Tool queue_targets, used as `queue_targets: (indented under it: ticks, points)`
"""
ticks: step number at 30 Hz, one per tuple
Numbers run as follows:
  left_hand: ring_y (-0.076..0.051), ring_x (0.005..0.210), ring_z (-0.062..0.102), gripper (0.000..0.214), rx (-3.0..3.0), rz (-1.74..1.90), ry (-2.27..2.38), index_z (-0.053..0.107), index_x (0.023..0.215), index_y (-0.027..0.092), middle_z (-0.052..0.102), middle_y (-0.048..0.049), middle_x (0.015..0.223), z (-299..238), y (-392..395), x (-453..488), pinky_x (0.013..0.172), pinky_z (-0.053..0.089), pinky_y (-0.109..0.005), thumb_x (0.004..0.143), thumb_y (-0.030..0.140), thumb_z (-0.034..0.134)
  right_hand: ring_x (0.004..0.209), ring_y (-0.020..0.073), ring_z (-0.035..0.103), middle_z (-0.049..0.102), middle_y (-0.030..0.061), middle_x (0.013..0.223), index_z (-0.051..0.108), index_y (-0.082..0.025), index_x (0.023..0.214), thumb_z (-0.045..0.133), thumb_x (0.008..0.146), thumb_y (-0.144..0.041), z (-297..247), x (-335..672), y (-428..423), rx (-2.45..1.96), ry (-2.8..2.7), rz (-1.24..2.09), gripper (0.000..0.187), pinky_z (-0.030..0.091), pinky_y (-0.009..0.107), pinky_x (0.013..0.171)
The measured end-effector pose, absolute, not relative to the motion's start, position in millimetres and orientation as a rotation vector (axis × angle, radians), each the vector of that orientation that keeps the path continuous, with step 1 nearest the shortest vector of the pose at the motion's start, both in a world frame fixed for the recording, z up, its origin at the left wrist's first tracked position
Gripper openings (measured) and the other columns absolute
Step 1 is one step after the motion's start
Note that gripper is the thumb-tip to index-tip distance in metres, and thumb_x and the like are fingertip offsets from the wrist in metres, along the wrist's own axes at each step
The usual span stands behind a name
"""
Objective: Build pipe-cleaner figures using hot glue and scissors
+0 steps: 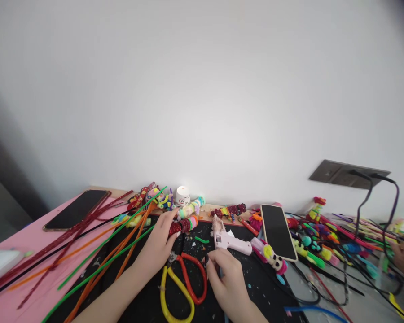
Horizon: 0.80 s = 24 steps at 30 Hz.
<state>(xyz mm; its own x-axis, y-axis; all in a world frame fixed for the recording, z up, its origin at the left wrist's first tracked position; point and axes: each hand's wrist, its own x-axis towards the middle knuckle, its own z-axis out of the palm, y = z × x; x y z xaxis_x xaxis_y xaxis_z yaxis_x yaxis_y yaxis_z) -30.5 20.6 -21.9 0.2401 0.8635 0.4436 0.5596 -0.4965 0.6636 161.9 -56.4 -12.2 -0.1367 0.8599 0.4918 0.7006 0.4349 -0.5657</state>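
Chenille-stem coil (pixel 186 225), probably light and squashable, sat pinched in the left hand (pixel 160 236), best gripped mid-length. The right hand (pixel 227 271) was half-curled, contents unclear.

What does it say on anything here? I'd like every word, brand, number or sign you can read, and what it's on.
Nothing can be read with certainty.
White paper cup: dark markings, too small and blurred to read.
Glue gun: no legible lettering.
Left phone: dark screen, no readable text.
Right phone: dark screen, no readable text.
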Motion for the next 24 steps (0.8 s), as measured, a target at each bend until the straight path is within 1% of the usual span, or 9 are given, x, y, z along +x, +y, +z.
queue_targets:
  ticks: [4, 6, 8, 10, 12, 14, 17, 20, 24]
  points:
    - [-0.025, 0.119, 0.041, 0.042, 2.216, 1.17, 1.298, 0.042, 0.126, 0.023, 0.046, -0.01, 0.126, -11, 14, -28, 0.102, 0.032, -0.043, 0.084, 0.021, 0.043, 0.058, 0.0142, 0.049, 0.05, 0.001, 0.06, 0.048, -0.018, 0.065, 0.04, 0.082, -0.013, -12, 162, -57, -1.337, -1.882, 0.248, 0.02, 0.035, 0.023, 0.053]
    - [-0.023, 0.115, 0.046, 0.03, 2.229, 1.239, 1.298, 0.054, 0.113, 0.023, 0.052, -0.0081, 0.12, -4, 14, -30, 0.101, 0.034, -0.04, 0.086, 0.022, 0.04, 0.057, 0.0142, 0.049, 0.05, 0.0011, 0.06, 0.049, -0.018, 0.065, 0.04, 0.083, -0.013, -12, 162, -57, -1.335, -1.878, 0.239, 0.02, 0.035, 0.024, 0.053]
    - [-0.022, 0.107, 0.051, 0.026, 2.228, 1.336, 1.329, 0.062, 0.095, 0.024, 0.059, -0.0063, 0.109, 2, 18, -37, 0.097, 0.037, -0.037, 0.087, 0.023, 0.038, 0.057, 0.0142, 0.05, 0.051, 0.001, 0.06, 0.049, -0.018, 0.066, 0.04, 0.083, -0.014, -13, 162, -56, -1.331, -1.869, 0.232, 0.02, 0.035, 0.023, 0.053]
    - [-0.024, 0.1, 0.055, 0.024, 2.213, 1.364, 1.433, 0.064, 0.087, 0.024, 0.063, -0.0059, 0.101, 10, 24, -49, 0.093, 0.039, -0.037, 0.085, 0.027, 0.041, 0.057, 0.0139, 0.05, 0.051, 0.0009, 0.06, 0.049, -0.018, 0.066, 0.04, 0.083, -0.014, -13, 163, -56, -1.328, -1.855, 0.223, 0.02, 0.035, 0.023, 0.053]
    - [-0.025, 0.096, 0.058, 0.023, 2.161, 1.225, 1.615, 0.063, 0.094, 0.024, 0.065, -0.0058, 0.098, 16, 30, -65, 0.087, 0.041, -0.036, 0.084, 0.029, 0.043, 0.056, 0.0133, 0.049, 0.051, 0.0005, 0.06, 0.049, -0.018, 0.066, 0.04, 0.083, -0.014, -14, 163, -56, -1.326, -1.847, 0.215, 0.02, 0.035, 0.023, 0.053]
    - [-0.028, 0.084, 0.061, 0.029, 2.114, 1.026, 1.732, 0.059, 0.104, 0.022, 0.066, -0.0059, 0.09, 20, 34, -78, 0.074, 0.044, -0.036, 0.079, 0.029, 0.048, 0.055, 0.0128, 0.049, 0.051, 0.0, 0.059, 0.05, -0.018, 0.066, 0.041, 0.083, -0.014, -14, 163, -56, -1.326, -1.847, 0.215, 0.019, 0.035, 0.022, 0.052]
    - [-0.028, 0.069, 0.062, 0.031, 2.095, 0.886, 1.722, 0.062, 0.099, 0.022, 0.064, -0.0024, 0.071, 17, 34, -88, 0.059, 0.04, -0.03, 0.069, 0.027, 0.057, 0.054, 0.0125, 0.049, 0.051, -0.0003, 0.059, 0.049, -0.018, 0.065, 0.041, 0.082, -0.013, -14, 162, -57, -1.328, -1.849, 0.229, 0.019, 0.034, 0.022, 0.052]
    - [-0.026, 0.063, 0.061, 0.026, 2.027, 0.863, 1.682, 0.066, 0.086, 0.024, 0.062, -0.0007, 0.062, 11, 33, -86, 0.058, 0.037, -0.028, 0.062, 0.02, 0.059, 0.054, 0.0124, 0.048, 0.05, -0.0003, 0.059, 0.049, -0.018, 0.065, 0.04, 0.083, -0.014, -15, 162, -57, -1.326, -1.852, 0.233, 0.021, 0.034, 0.022, 0.052]
    - [-0.028, 0.069, 0.062, 0.016, 1.915, 1.036, 1.635, 0.066, 0.075, 0.025, 0.065, -0.003, 0.065, 15, 39, -83, 0.062, 0.038, -0.03, 0.061, 0.02, 0.06, 0.054, 0.0122, 0.048, 0.05, -0.0003, 0.058, 0.049, -0.017, 0.064, 0.039, 0.083, -0.015, -14, 163, -55, -1.336, -1.846, 0.243, 0.021, 0.034, 0.022, 0.051]
